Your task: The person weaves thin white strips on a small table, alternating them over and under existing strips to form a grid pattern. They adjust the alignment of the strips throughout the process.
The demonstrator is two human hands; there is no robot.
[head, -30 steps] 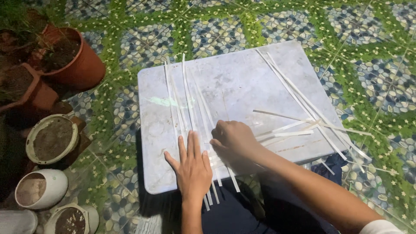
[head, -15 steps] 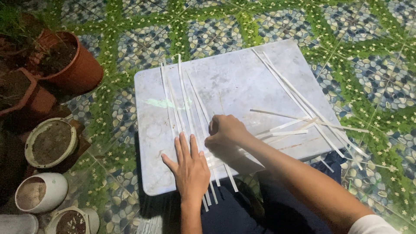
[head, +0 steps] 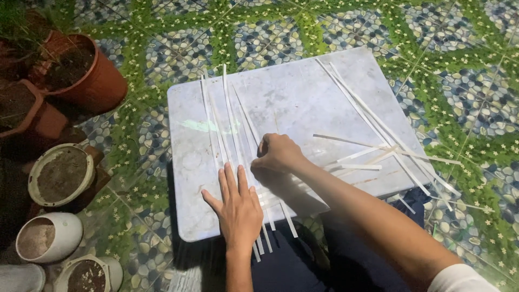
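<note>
A pale marble-look board (head: pixel 303 103) lies on a patterned floor. Several long thin white strips (head: pixel 227 119) run side by side down its left half and stick out past the near edge. My left hand (head: pixel 235 208) rests flat on their lower ends, fingers spread. My right hand (head: pixel 277 154) is curled just right of them, fingertips pinched on one strip. More loose white strips (head: pixel 378 130) lie crossed over the board's right side.
Terracotta plant pots (head: pixel 81 75) stand at the upper left. White and grey pots filled with soil (head: pixel 59 176) line the left edge. The floor (head: pixel 448 65) around the board shows green leaf and pebble patterns. My dark-clothed legs (head: pixel 303 265) sit below the board.
The view has shifted slightly. My right hand has moved a little leftward along the strips; my left hand stays pressed on their lower ends.
</note>
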